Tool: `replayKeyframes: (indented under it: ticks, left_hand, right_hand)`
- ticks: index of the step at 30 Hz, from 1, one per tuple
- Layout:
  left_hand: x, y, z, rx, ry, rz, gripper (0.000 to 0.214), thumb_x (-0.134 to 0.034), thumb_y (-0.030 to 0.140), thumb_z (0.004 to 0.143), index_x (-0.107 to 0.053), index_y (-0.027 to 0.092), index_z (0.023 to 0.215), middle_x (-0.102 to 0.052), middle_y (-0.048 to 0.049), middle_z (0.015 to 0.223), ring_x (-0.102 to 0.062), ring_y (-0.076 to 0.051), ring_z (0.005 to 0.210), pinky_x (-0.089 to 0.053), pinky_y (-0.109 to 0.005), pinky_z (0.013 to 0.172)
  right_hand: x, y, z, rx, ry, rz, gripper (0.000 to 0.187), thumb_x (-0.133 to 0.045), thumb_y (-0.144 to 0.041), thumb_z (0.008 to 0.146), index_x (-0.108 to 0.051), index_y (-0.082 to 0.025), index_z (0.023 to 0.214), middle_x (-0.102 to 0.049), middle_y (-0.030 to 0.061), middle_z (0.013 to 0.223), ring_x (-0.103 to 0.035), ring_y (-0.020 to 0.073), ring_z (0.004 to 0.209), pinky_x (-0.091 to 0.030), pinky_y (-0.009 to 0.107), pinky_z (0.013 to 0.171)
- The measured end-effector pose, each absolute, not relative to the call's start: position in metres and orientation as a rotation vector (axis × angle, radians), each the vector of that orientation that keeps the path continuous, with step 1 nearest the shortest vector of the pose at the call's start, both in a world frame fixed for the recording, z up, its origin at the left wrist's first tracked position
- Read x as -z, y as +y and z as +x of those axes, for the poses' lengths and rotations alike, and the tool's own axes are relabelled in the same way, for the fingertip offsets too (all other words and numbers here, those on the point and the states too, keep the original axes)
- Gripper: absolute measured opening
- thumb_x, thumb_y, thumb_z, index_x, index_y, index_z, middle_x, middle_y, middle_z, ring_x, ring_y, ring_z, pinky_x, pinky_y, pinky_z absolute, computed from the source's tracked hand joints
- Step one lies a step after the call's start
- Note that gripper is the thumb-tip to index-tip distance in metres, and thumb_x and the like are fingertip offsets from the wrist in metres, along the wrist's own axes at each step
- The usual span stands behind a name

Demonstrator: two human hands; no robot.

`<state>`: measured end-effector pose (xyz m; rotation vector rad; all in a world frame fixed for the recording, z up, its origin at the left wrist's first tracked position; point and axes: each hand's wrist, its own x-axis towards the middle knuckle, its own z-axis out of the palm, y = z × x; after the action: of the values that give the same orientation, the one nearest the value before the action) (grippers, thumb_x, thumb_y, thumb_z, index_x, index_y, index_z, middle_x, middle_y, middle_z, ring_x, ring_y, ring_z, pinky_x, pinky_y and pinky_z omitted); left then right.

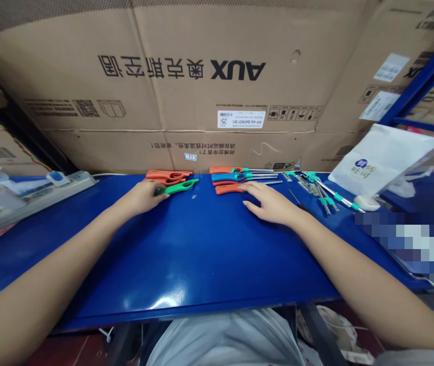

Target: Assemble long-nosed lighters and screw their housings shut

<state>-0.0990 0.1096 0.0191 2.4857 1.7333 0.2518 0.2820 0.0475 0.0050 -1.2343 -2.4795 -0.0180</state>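
Note:
My left hand (143,197) is closed on the near end of a green plastic handle shell (178,187) that lies on the blue table (186,254). Just behind it sit two orange handle shells (169,176). My right hand (268,202) lies open and flat on the table, its fingertips touching an orange lighter (229,189) at the front of a small stack. That stack holds orange and blue long-nosed lighters (235,177) with metal tubes pointing right.
Several metal tubes with teal fittings (325,195) lie right of the stack, beside a roll of tape (367,203) and a white plastic bag (384,157). A white power strip (62,180) lies at the left. Large cardboard boxes (201,86) wall off the back.

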Motion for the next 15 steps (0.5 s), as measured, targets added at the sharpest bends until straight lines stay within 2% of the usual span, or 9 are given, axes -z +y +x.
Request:
replayKeyframes:
  ticks: [3,5,8,11,13,15]
  left_hand:
    - [-0.037,0.096,-0.094,-0.262,1.701,2.446,0.045,-0.054,0.054,0.084,-0.069,0.018,0.107,-0.074,-0.0092,0.107,-0.069,-0.028,0.095,-0.053,-0.034,0.080]
    - [-0.046,0.083,-0.085,-0.351,1.661,2.372,0.053,-0.055,0.059,0.083,-0.068,0.016,0.111,-0.072,-0.0113,0.111,-0.068,-0.029,0.098,-0.053,-0.036,0.082]
    - [-0.046,0.059,-0.060,-0.378,1.388,2.437,0.048,-0.057,0.056,0.085,-0.068,0.018,0.113,-0.072,-0.0090,0.111,-0.067,-0.027,0.098,-0.053,-0.036,0.086]
    - [-0.034,0.036,-0.030,-0.341,1.187,2.488,0.037,-0.056,0.045,0.090,-0.070,0.018,0.111,-0.070,-0.0095,0.107,-0.066,-0.025,0.096,-0.052,-0.038,0.088]
    - [-0.024,0.026,-0.013,-0.319,1.094,2.488,0.031,-0.055,0.036,0.093,-0.069,0.016,0.112,-0.068,-0.0103,0.107,-0.065,-0.025,0.098,-0.052,-0.037,0.089]
    - [-0.016,0.020,-0.002,-0.332,1.053,2.487,0.027,-0.055,0.030,0.094,-0.069,0.016,0.112,-0.067,-0.0106,0.107,-0.064,-0.025,0.100,-0.051,-0.038,0.091]
  right_hand:
    - [-0.009,0.044,0.279,0.027,-2.460,-1.185,0.043,-0.051,-0.032,0.098,-0.054,-0.018,0.139,-0.057,0.0139,0.142,-0.052,0.0295,0.135,-0.044,0.049,0.114]
    - [-0.015,0.040,0.276,0.022,-2.427,-1.141,0.047,-0.054,-0.037,0.098,-0.050,-0.019,0.142,-0.053,0.0141,0.146,-0.049,0.0294,0.138,-0.042,0.049,0.115]
    - [-0.024,0.032,0.271,-0.020,-2.403,-1.024,0.060,-0.064,-0.049,0.093,-0.047,-0.023,0.144,-0.050,0.0136,0.148,-0.047,0.0289,0.138,-0.040,0.048,0.115]
    - [-0.028,0.026,0.267,-0.121,-2.497,-0.882,0.055,-0.073,-0.052,0.085,-0.058,-0.023,0.130,-0.061,0.0109,0.131,-0.056,0.0270,0.125,-0.045,0.043,0.107]
    - [-0.029,0.024,0.266,-0.214,-2.599,-0.847,0.042,-0.075,-0.049,0.084,-0.065,-0.021,0.113,-0.067,0.0080,0.113,-0.062,0.0238,0.106,-0.049,0.038,0.096]
    - [-0.028,0.023,0.265,-0.306,-2.684,-0.885,0.031,-0.075,-0.044,0.084,-0.067,-0.019,0.101,-0.067,0.0049,0.097,-0.063,0.0197,0.089,-0.049,0.032,0.081]
